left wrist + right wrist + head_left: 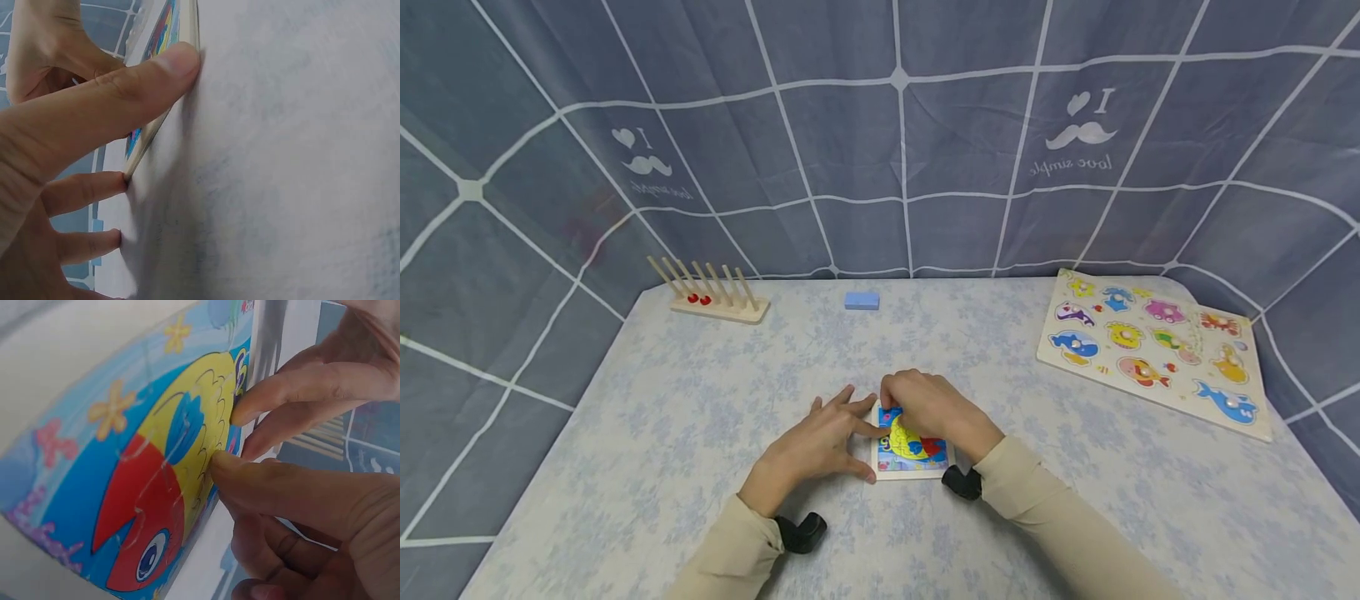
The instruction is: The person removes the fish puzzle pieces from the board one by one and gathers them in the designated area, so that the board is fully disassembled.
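Observation:
A small framed jigsaw puzzle (913, 475) with a yellow and red fish lies in front of me. My left hand (820, 446) is spread along its left side, fingers mostly straight. Its thumb (178, 59) presses the near left corner, and another fingertip touches the frame farther up. My right hand (932, 408) bends over the far part of the puzzle. In the right wrist view its thumb (250, 478) rests on the fish picture (206, 419), with the other fingers curled at the far edge. Whether a single piece is pinched there is hidden.
A wooden peg stand (722, 308) with two red beads stands at the far left. Near the back edge lies a blue block (861, 301). A sea-animal knob puzzle board (1150, 354) lies on the right. Behind the table hangs a grey-blue curtain (850, 158).

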{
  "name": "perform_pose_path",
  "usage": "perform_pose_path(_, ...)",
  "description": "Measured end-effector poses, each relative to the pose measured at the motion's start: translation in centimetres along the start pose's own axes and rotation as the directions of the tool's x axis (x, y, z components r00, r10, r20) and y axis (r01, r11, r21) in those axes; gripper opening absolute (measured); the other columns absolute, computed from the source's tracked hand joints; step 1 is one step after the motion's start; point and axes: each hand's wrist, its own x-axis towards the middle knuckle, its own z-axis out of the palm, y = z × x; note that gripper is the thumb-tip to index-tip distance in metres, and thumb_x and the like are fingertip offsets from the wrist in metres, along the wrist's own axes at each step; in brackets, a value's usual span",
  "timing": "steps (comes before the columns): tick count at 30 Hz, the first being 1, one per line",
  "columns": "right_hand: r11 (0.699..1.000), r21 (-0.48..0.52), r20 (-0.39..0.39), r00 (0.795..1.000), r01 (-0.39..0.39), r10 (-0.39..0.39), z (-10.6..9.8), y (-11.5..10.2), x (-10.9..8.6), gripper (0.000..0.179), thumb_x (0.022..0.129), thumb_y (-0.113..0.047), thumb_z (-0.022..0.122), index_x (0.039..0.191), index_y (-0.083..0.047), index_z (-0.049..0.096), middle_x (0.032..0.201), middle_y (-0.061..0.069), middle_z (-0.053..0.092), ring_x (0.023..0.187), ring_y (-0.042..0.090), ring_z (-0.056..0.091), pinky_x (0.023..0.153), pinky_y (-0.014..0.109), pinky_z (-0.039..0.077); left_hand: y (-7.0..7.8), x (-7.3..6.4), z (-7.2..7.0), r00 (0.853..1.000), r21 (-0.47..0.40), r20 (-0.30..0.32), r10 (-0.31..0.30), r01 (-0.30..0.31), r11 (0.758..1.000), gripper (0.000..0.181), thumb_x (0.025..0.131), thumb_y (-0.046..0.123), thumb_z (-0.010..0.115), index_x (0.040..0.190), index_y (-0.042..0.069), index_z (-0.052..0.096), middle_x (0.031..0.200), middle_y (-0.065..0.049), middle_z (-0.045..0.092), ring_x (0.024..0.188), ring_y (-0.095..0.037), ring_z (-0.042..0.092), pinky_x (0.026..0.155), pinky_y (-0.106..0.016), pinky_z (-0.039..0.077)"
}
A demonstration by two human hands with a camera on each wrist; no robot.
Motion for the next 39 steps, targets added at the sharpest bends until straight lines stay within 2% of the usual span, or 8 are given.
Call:
perform_pose_path(4,1.0,-0.015,-0.016,1.0,0.025,-0.026,0.1,-0.3,-0.2,0.02,0.085,0.008,0.068,0.093,-0.01,0.064,0.088,0.001,0.062,0.071,0.014,0.051,0.066,0.03,0.048,0.0,-0.1,0.1,1.0,0.001,0.001,0.012,-0.012,1.0,0.061,0.068,0.04,0.087,0.123,0.022,0.071,0.15,-0.019,0.041,0.141,-0.052,0.023,0.094,-0.082,0.023)
perform_pose_path(10,0.998,-0.051,-0.012,0.999,0.031,-0.032,0.0,-0.4,-0.2,0.02,0.084,0.006,0.071,0.093,-0.01,0.063,0.087,0.0,0.058,0.072,0.014,0.05,0.066,0.029,0.048,0.0,-0.1,0.1,1.0,0.002,0.015,0.015,-0.015,1.0,0.057,0.069,0.04,0.086,0.122,0.024,0.072,0.151,-0.019,0.039,0.141,-0.052,0.021,0.095,-0.081,0.023)
perform_pose_path(19,0.998,0.064,0.07,0.997,-0.017,0.013,-0.2,0.1,0.3,0.022,0.085,0.006,0.07,0.095,-0.012,0.062,0.094,0.001,0.057,0.082,0.016,0.05,0.078,0.033,0.047,0.3,0.0,-0.2,0.999,-0.016,0.042,-0.014,0.015,1.0,0.056,0.07,0.038,0.087,0.122,0.023,0.073,0.152,-0.018,0.038,0.142,-0.052,0.02,0.094,-0.082,0.021)
perform_pose_path(33,0.995,0.098,0.06,0.998,-0.007,0.001,0.0,0.4,0.3,0.032,0.084,0.005,0.071,0.113,-0.008,0.064,0.099,0.002,0.057,0.085,0.016,0.053,0.081,0.033,0.049,0.3,0.0,0.0,0.999,-0.007,0.039,-0.036,0.036,0.999,0.058,0.069,0.039,0.089,0.122,0.024,0.072,0.153,-0.015,0.038,0.142,-0.05,0.021,0.096,-0.081,0.021)
perform_pose_path(39,0.989,0.149,0.07,0.998,-0.015,0.005,0.0,0.6,0.4,0.03,0.084,0.006,0.07,0.112,-0.006,0.066,0.1,0.004,0.057,0.087,0.016,0.052,0.082,0.033,0.05,0.3,0.0,0.0,0.999,-0.023,0.037,-0.038,0.039,0.999,0.058,0.069,0.038,0.089,0.123,0.023,0.072,0.153,-0.016,0.038,0.143,-0.05,0.02,0.096,-0.081,0.02)
